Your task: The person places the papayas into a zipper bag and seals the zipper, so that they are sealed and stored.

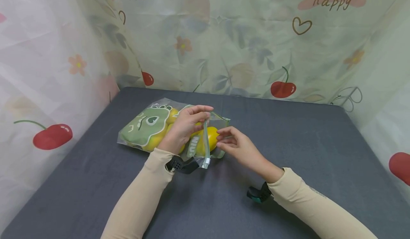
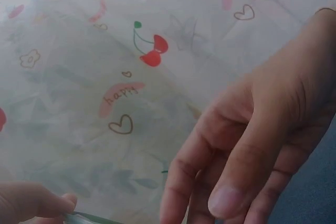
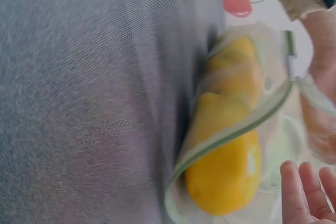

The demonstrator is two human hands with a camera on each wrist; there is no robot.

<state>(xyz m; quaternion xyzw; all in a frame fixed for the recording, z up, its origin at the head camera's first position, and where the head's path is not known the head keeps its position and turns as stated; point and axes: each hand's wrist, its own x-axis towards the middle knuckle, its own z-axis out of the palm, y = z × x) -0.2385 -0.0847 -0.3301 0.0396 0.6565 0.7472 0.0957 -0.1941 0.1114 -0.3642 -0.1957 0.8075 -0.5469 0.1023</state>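
A clear zip bag (image 1: 144,127) with a green cartoon animal print lies on its side on the table, its mouth toward the right. Several yellow lemon-like fruits are inside, one of them (image 1: 211,138) (image 3: 226,177) just at the mouth. My left hand (image 1: 184,125) lies over the bag and pinches the upper rim of its mouth between thumb and fingers. Beside the mouth, my right hand (image 1: 238,146) has its fingers loosely bent and holds nothing. In the right wrist view, its fingertips (image 3: 294,182) appear apart from the fruit. A zip slider (image 1: 206,162) hangs at the mouth's near end.
The dark grey table (image 1: 304,143) extends to the right of the bag and in front of it. Patterned fabric (image 1: 224,36) with cherries and "happy" lettering encloses the back and both sides. A thin looped wire or cord (image 1: 350,98) shows at the back right corner.
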